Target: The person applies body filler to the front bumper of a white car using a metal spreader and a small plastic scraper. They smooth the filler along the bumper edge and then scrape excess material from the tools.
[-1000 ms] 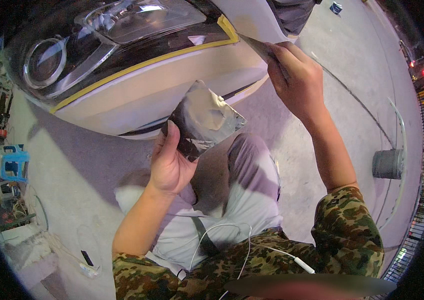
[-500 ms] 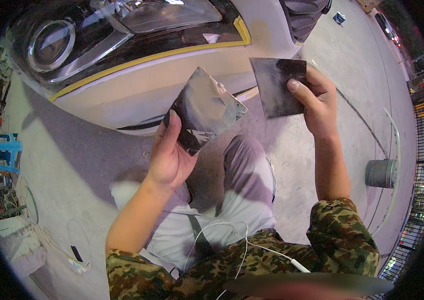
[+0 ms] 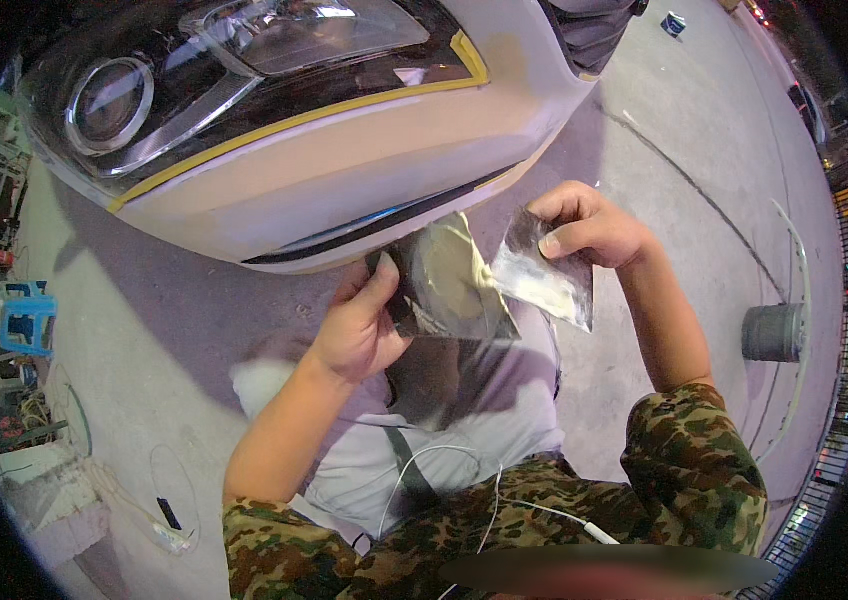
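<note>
My left hand (image 3: 359, 330) is closed on the edge of a dark, flat putty board (image 3: 436, 325), whose face is smeared with cream-coloured putty (image 3: 452, 268). My right hand (image 3: 599, 232) pinches a dark, thin putty spreader (image 3: 576, 272) between thumb and fingers. Pale putty coats the spreader's lower part, which meets or nearly meets the board's right edge. Both tools are over my knees, just below a car bumper (image 3: 364, 190) with beige filler patches. Yellow masking tape (image 3: 294, 125) runs along the headlight (image 3: 319, 45) above it.
A dark bucket (image 3: 772, 333) stands on the floor to the right, beside a long pale curved strip (image 3: 792, 250). On the left are a blue stool (image 3: 28, 318) and cables (image 3: 129, 495). A small blue can (image 3: 673, 25) sits far off. White earphone wires (image 3: 497, 490) hang across my lap.
My right hand has come down and left, bringing the spreader from in front of the bumper to the board. Putty now shows on its lower part. The board has turned and moved slightly right.
</note>
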### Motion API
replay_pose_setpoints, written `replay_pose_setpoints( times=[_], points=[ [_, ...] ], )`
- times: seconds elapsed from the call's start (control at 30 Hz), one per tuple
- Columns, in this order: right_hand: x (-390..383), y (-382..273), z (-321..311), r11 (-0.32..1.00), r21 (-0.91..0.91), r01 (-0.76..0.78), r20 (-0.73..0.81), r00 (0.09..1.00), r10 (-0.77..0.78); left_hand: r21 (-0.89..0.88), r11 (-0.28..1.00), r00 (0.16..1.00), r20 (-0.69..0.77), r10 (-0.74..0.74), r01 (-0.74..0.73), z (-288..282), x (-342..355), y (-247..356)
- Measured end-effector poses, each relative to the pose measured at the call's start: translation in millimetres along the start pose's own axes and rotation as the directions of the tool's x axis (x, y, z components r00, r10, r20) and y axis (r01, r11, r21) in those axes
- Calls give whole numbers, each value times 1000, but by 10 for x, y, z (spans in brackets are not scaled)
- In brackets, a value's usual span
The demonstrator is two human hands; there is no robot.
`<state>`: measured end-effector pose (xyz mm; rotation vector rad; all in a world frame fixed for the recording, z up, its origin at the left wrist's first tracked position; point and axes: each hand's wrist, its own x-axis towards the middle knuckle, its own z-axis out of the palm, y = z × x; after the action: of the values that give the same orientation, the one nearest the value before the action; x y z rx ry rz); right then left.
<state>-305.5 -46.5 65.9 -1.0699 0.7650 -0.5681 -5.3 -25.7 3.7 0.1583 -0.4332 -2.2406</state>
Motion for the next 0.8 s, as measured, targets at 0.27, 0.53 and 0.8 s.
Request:
replay_pose_setpoints(
  times=[0.27,0.53,0.8],
  points=[
    [-105,-255,64,178,-982,-64,-182,573,-799,61,996,998,-9,63,-63,-49,-35,77],
    [300,-325,133,-204,-951,-231,70,483,-873,92,993,998,6,70,-70,-69,-10,82],
    [372,-329,104,-192,-953,-235,63,465,-883,14,998,992,108,58,-60,-38,-26,95]
  ],
)
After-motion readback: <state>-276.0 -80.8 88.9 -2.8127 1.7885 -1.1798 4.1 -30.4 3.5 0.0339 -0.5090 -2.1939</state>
